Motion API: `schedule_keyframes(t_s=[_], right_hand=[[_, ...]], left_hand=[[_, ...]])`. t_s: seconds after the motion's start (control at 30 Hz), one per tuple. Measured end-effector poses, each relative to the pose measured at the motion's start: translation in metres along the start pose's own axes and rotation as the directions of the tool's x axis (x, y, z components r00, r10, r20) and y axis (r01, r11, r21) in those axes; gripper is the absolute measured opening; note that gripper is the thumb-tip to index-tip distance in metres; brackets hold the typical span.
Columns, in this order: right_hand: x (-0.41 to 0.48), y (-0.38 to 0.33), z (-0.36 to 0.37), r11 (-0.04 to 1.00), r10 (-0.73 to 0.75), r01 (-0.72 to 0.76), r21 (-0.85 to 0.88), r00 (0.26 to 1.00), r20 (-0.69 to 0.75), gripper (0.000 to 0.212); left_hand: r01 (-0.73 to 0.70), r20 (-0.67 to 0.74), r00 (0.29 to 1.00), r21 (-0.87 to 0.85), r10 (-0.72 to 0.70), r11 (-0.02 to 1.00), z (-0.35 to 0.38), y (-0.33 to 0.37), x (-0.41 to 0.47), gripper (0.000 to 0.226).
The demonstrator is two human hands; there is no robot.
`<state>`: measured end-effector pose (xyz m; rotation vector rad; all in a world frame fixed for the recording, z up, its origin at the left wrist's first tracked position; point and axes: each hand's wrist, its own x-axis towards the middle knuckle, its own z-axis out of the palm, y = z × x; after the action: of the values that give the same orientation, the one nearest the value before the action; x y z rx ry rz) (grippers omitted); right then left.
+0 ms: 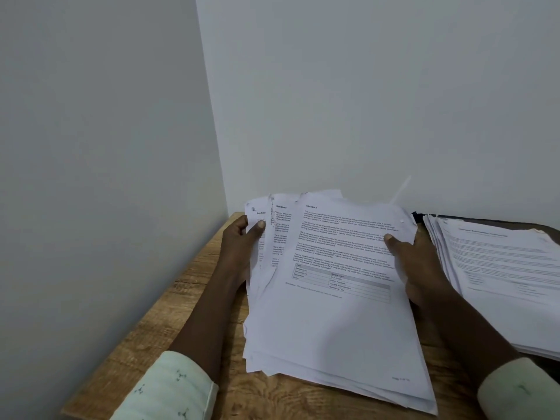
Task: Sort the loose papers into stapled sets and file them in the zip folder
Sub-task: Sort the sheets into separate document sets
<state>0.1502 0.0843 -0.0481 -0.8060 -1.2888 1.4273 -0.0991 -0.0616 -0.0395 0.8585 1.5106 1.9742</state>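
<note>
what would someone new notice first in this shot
The fanned stack of papers in the middle draws the eye first. The left hand pinches its left edge and the right hand grips its right edge. Next comes the second pile of papers, lying at the right of the wooden table, which sits in a bare wall corner.

Matt white paper sheets (333, 313) lie on a grainy wood-look table (194, 304)

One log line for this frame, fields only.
phase: sorting | left hand: grips fanned papers, left edge | right hand: grips their right edge | second stack: lying at right
</note>
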Motion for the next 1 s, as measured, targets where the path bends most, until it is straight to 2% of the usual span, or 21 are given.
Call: schedule_keyframes(t_s=[0.17, 0.27, 0.33, 0.4, 0.5, 0.57, 0.67, 0.8, 0.87, 0.93, 1.0], right_hand=[[0.0, 0.0, 0.0, 0.989, 0.086, -0.104, 0.104, 0.983, 0.162, 0.032], [0.003, 0.004, -0.001, 0.983, 0.15, -0.17, 0.068, 0.962, 0.228, 0.045], [0.003, 0.003, -0.001, 0.988, 0.143, -0.15, 0.034, 0.976, 0.164, 0.045], [0.004, 0.001, -0.002, 0.994, 0.101, -0.105, 0.04, 0.991, 0.086, 0.043], [0.007, 0.001, -0.006, 0.998, 0.056, -0.055, 0.018, 0.997, -0.049, 0.048], [0.01, 0.002, -0.009, 0.999, 0.044, -0.046, -0.011, 0.992, -0.119, 0.055], [0.009, 0.001, -0.008, 0.998, 0.032, -0.04, -0.046, 0.988, -0.153, 0.052], [0.001, -0.007, -0.003, 0.982, -0.042, 0.003, -0.188, 0.979, -0.201, 0.051], [-0.004, -0.015, -0.002, 0.961, -0.1, 0.031, -0.274, 0.965, -0.242, 0.046], [-0.01, -0.024, 0.0, 0.923, -0.169, 0.063, -0.38, 0.952, -0.253, 0.041], [-0.012, -0.03, -0.002, 0.866, -0.241, 0.096, -0.49, 0.94, -0.243, 0.034]], left_hand=[[0.035, 0.068, 0.997, -0.071, -0.03, 0.997, 0.002, 0.001, 0.0, 0.03], [0.034, 0.041, 0.999, -0.096, -0.03, 0.995, 0.002, 0.002, 0.0, 0.032], [0.012, -0.01, 1.0, -0.108, -0.013, 0.994, -0.001, 0.002, 0.003, 0.021], [-0.035, -0.076, 0.997, -0.032, 0.033, 0.999, -0.005, 0.002, 0.006, 0.012], [-0.084, -0.148, 0.985, 0.053, 0.091, 0.995, -0.009, 0.002, 0.007, 0.023], [-0.13, -0.137, 0.981, 0.07, 0.139, 0.989, -0.008, 0.003, 0.006, 0.037], [-0.17, -0.109, 0.978, 0.1, 0.18, 0.98, -0.007, 0.0, 0.006, 0.053], [-0.082, -0.171, 0.98, 0.098, 0.098, 0.992, -0.008, 0.0, 0.007, 0.05], [-0.023, -0.108, 0.994, 0.082, 0.031, 0.996, -0.011, 0.0, 0.007, 0.049], [-0.007, 0.05, 0.999, 0.134, 0.001, 0.991, -0.012, 0.0, 0.003, 0.041], [-0.083, 0.035, 0.997, 0.374, 0.076, 0.924, -0.01, 0.003, 0.002, 0.03]])
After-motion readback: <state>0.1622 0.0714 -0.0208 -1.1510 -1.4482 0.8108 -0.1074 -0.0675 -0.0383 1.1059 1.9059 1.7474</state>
